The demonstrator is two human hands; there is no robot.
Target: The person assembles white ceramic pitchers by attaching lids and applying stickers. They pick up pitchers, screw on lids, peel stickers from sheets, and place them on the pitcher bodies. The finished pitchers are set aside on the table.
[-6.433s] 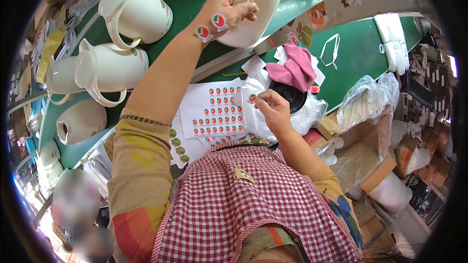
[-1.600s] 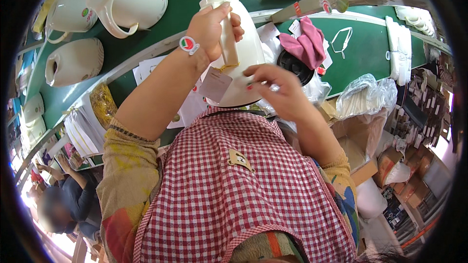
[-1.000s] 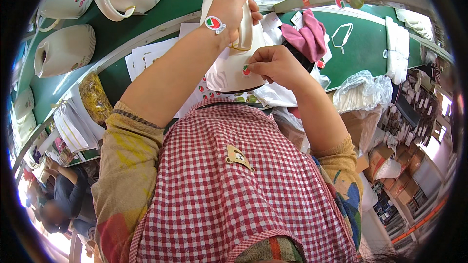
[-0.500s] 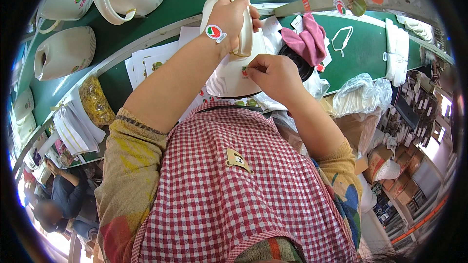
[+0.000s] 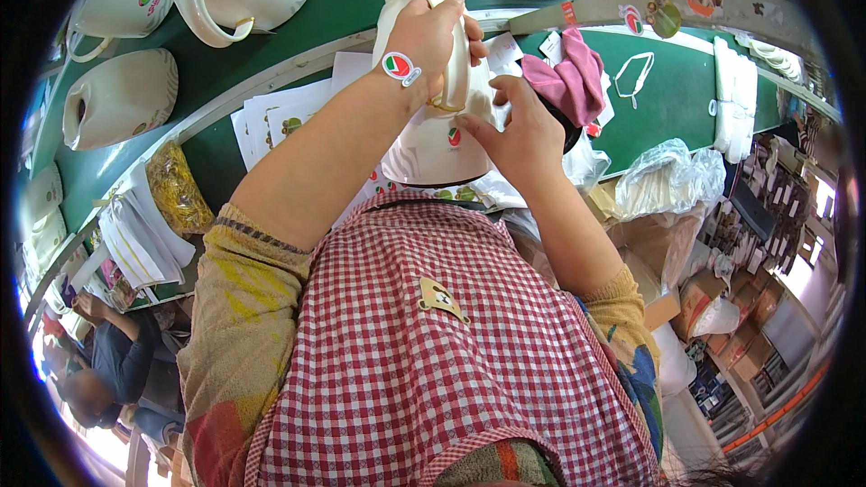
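Observation:
A white ceramic pitcher [image 5: 422, 146] with a gold-trimmed handle [image 5: 457, 81] is tilted in front of me, its base toward my apron. My left hand [image 5: 426, 41] wraps around its upper part and handle, fingers closed. On the pitcher's side shows a small red-and-green decal [image 5: 454, 136]. Just right of that decal is my right hand [image 5: 526, 137], thumb and forefinger apart, with nothing visible between them. Whether its fingertips touch the pitcher I cannot tell. A similar round sticker [image 5: 398, 66] clings to my left wrist.
Several white pitchers [image 5: 122, 97] stand or lie on the green surface at the far left. Decal sheets [image 5: 271, 113] lie under my left forearm. Right of the pitcher are a pink cloth [image 5: 577, 81] and clear plastic bags [image 5: 667, 176]. A person [image 5: 126, 352] sits at the lower left.
My right thumb and forefinger have parted and come away from the decal, which now shows fully. The left hand keeps its grip, and the pitcher has barely shifted.

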